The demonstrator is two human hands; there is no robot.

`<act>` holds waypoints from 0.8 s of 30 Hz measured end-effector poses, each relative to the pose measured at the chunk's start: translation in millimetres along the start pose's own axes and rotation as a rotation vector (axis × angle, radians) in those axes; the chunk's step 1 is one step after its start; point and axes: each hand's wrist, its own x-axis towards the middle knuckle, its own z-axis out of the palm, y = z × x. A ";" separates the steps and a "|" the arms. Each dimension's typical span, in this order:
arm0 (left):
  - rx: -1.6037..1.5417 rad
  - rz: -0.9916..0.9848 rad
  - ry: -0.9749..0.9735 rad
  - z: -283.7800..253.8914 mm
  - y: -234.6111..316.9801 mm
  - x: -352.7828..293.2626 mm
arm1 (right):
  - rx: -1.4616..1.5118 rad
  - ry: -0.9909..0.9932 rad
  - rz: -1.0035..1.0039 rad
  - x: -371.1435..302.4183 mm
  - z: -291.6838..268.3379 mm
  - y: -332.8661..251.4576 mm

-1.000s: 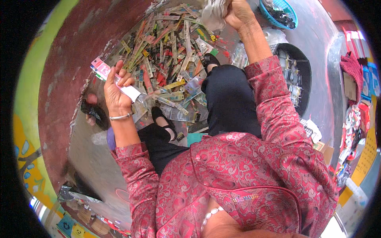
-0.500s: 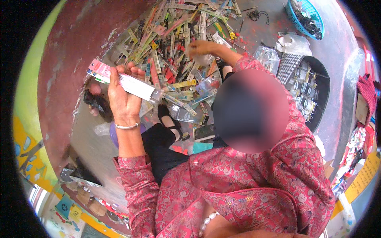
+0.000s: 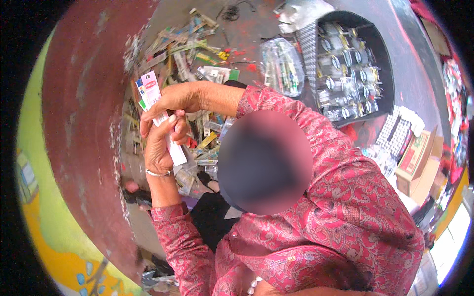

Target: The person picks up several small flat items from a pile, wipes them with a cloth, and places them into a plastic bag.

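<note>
A small stack of long, narrow packets (image 3: 176,151), white with a pink printed top end, is held tilted in front of me. Blue and green edges of other packets show behind the pink end. My left hand (image 3: 160,145), with a bangle at the wrist, grips the stack lower down, fingers curled. My right hand (image 3: 173,101) reaches across from the right and closes over the stack near its pink end, its fingertips partly hidden. Below both hands spreads a loose pile of similar narrow packets (image 3: 207,140) on the floor.
Right of the pile are a clear plastic bag of packets (image 3: 282,66) and a black bin (image 3: 390,74) holding clear packs. A cardboard box (image 3: 414,158) stands farther right. A dark red wall (image 3: 84,108) curves along the left. A white plastic bag (image 3: 303,15) lies beyond.
My right hand has come from over the pile to the packets in my left hand. The packets are now more upright. The view has shifted to the right.
</note>
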 end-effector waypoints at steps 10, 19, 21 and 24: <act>-0.260 0.376 0.211 -10.4 -16.8 61.1 | 0.058 0.631 -0.588 -33.0 -6.1 -31.5; -0.208 0.127 -0.123 25.3 -44.8 129.1 | -0.171 1.049 -0.723 -77.5 -49.3 -36.5; -0.218 -0.002 0.026 43.4 -45.9 139.5 | 0.086 1.113 -0.677 -133.7 -63.7 -35.2; 1.222 0.436 -0.043 71.2 -62.6 171.4 | 0.305 1.316 -0.648 -209.4 -72.6 -4.9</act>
